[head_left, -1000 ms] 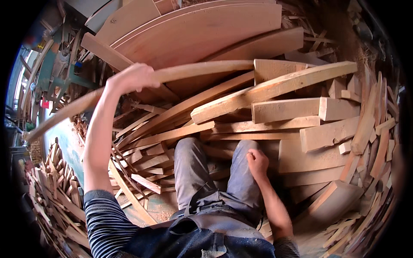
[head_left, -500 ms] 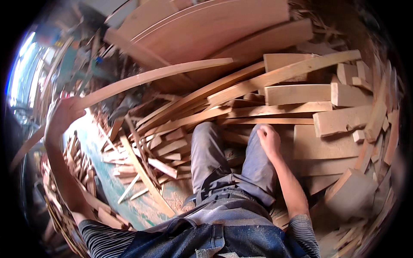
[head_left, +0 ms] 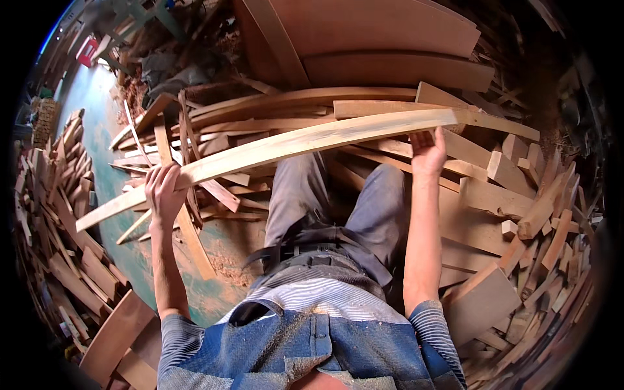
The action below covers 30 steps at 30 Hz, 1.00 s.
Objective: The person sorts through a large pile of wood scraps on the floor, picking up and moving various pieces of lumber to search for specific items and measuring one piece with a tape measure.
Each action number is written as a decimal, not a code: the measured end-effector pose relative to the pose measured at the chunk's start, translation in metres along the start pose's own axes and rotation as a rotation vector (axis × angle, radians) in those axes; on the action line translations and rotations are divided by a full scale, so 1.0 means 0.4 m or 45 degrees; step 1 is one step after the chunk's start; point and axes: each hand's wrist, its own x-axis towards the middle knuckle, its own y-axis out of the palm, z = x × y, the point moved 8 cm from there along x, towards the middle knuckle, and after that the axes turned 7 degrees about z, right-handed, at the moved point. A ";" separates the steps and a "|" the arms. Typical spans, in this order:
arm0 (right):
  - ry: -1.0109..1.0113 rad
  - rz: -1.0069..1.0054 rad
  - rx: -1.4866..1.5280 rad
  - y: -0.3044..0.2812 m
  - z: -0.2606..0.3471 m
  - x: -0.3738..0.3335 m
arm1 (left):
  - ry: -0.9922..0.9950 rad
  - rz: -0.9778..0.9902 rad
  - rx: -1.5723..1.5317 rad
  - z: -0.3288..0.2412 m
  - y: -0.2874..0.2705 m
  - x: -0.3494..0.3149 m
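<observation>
A long pale wooden board (head_left: 292,146) stretches across in front of me, its right end higher in the view than its left. My left hand (head_left: 164,190) is closed around it towards its left end, with the fingers wrapped over the top. Near the other end, my right hand (head_left: 429,153) supports it from the near side, thumb up and fingers partly hidden beneath the wood. The board passes above my knees and over a pile of timber. Behind it lies another long plank (head_left: 370,109) on the pile.
Short blocks (head_left: 497,196) and offcuts are heaped on the right. Thin scraps (head_left: 65,175) pile up on the left beside a green, sawdust-strewn floor (head_left: 149,273). Wide panels (head_left: 390,29) lean at the far side. A large board piece (head_left: 117,335) lies at lower left.
The board has swung from my far left to across my front. My left hand has moved nearer and to the right; my right hand has left my knee and reached the board.
</observation>
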 end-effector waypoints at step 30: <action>0.146 0.492 -0.350 -0.212 0.158 -0.353 | 0.367 0.046 -0.658 -0.468 0.309 0.269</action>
